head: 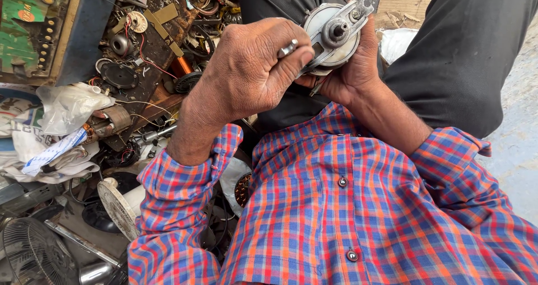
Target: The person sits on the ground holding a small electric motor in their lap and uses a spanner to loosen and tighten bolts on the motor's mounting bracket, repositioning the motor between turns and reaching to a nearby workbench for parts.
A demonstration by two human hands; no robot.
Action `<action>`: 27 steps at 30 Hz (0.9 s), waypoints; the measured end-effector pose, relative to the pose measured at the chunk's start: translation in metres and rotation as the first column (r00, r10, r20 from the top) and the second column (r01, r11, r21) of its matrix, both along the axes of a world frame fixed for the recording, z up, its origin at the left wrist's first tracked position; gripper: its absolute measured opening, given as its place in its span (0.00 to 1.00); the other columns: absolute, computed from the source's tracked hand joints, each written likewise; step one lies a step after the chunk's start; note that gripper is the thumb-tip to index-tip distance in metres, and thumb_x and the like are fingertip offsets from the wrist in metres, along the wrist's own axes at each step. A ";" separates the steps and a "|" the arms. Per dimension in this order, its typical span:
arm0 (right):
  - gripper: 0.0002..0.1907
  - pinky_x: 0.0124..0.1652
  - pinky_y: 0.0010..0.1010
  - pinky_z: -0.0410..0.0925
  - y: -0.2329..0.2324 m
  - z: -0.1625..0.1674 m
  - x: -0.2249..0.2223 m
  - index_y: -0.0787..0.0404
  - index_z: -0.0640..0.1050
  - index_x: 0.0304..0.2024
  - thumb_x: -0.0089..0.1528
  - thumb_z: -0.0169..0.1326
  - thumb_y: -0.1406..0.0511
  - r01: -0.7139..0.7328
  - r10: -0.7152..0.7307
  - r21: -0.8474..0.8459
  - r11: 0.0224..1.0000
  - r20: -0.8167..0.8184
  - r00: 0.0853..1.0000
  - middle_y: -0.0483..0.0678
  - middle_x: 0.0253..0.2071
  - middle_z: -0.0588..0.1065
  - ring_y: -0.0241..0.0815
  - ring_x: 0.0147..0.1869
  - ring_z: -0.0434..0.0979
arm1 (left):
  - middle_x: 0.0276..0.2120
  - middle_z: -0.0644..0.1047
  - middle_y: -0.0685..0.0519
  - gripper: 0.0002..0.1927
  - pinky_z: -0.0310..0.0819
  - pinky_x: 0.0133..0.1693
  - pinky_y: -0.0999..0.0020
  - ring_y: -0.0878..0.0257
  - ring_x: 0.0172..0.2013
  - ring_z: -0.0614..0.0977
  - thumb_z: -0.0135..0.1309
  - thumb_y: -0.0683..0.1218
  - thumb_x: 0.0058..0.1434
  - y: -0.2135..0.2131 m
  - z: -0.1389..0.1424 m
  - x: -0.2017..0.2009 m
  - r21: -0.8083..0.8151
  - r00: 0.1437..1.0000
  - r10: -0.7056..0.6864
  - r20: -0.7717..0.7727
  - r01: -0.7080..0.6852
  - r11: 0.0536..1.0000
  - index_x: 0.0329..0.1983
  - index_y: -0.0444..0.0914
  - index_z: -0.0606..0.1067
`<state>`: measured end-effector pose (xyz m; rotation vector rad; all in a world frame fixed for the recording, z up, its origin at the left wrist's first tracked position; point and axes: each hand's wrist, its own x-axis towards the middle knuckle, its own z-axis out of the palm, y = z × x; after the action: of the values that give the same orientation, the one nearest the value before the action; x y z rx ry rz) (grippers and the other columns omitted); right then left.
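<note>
surface: dusty grey concrete floor [518, 145] | upper left: worn green-faced circuit panel [28, 27], scattered dark metal motor parts [145, 33], copper-wound coil [182, 66] | left: crumpled white plastic bag [67, 105] on papers | lower left: round wire fan guard [33, 254], white ribbed fan disc [115, 206] | top: torn brown cardboard sheet [412, 2]

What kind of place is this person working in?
Probably an informal repair spot for small electric motors and fans: loose metal parts heaped beside the person, a fan grille, and a round motor held in both hands.

Scrap parts [151, 49] crowding left side
</note>
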<state>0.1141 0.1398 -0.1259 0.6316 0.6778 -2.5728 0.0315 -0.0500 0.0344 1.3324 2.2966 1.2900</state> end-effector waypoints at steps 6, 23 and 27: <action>0.60 0.59 0.73 0.75 0.000 -0.003 0.000 0.61 0.64 0.70 0.55 0.35 0.24 -0.003 0.002 -0.013 1.000 -0.027 1.000 0.67 0.65 0.65 0.66 0.71 0.72 | 0.34 0.79 0.50 0.04 0.78 0.31 0.71 0.64 0.32 0.84 0.56 0.43 0.78 0.006 -0.007 0.008 0.030 0.992 0.122 -0.034 -0.121 0.992 0.48 0.36 0.76; 0.56 0.55 0.70 0.77 0.000 -0.006 0.000 0.61 0.67 0.69 0.57 0.33 0.27 0.027 -0.029 -0.061 0.998 -0.036 0.999 0.65 0.62 0.69 0.64 0.67 0.76 | 0.32 0.79 0.50 0.03 0.76 0.26 0.76 0.65 0.30 0.84 0.55 0.40 0.77 0.004 -0.013 0.025 0.062 0.973 0.226 -0.036 -0.224 0.973 0.46 0.35 0.75; 0.57 0.54 0.69 0.78 0.000 -0.006 -0.001 0.61 0.68 0.68 0.58 0.33 0.25 0.017 -0.020 -0.064 0.998 -0.043 0.999 0.64 0.62 0.70 0.63 0.66 0.76 | 0.34 0.79 0.50 0.04 0.79 0.27 0.78 0.67 0.30 0.85 0.53 0.41 0.80 0.003 -0.016 0.020 0.087 0.978 0.201 -0.063 -0.195 0.977 0.47 0.36 0.74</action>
<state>0.1130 0.1399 -0.1320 0.5646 0.6041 -2.6208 0.0519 -0.0472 0.0186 1.2167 2.5061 1.4305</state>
